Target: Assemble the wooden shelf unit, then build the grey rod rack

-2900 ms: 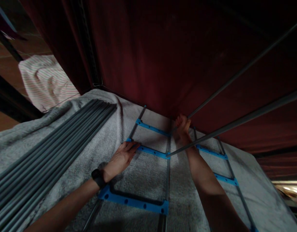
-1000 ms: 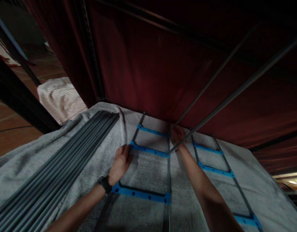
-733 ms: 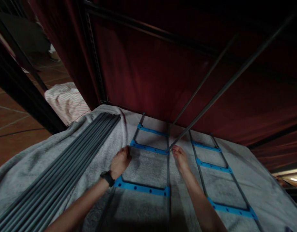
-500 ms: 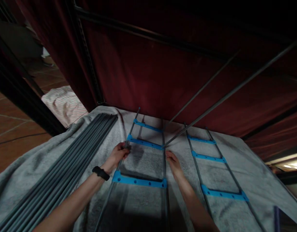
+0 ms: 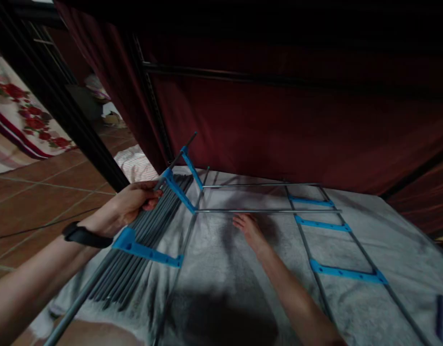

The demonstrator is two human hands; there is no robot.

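Observation:
My left hand (image 5: 144, 199) is closed round the raised grey tube of a ladder-like frame, whose two long tubes are joined by several blue plastic crosspieces (image 5: 180, 192). This frame tilts, its left side up and its right tube (image 5: 187, 240) low by the cloth. Two thin grey rods (image 5: 279, 211) run rightward from that lower tube, above a second frame. Just under the nearer rod is my right hand (image 5: 248, 228), fingers loosely stretched and nothing held; whether its fingertips touch the rod I cannot tell.
A second ladder-like frame with blue crosspieces (image 5: 344, 274) lies on the grey cloth (image 5: 221, 269) at right. Loose grey tubes (image 5: 134, 259) are bundled at left. A dark red curtain (image 5: 279, 129) hangs behind, and a dark post (image 5: 77, 120) stands at left.
The frame's left side has been raised by my left hand, and the two rods have swung down to the right. My right hand has moved from beside the right tube to below a rod.

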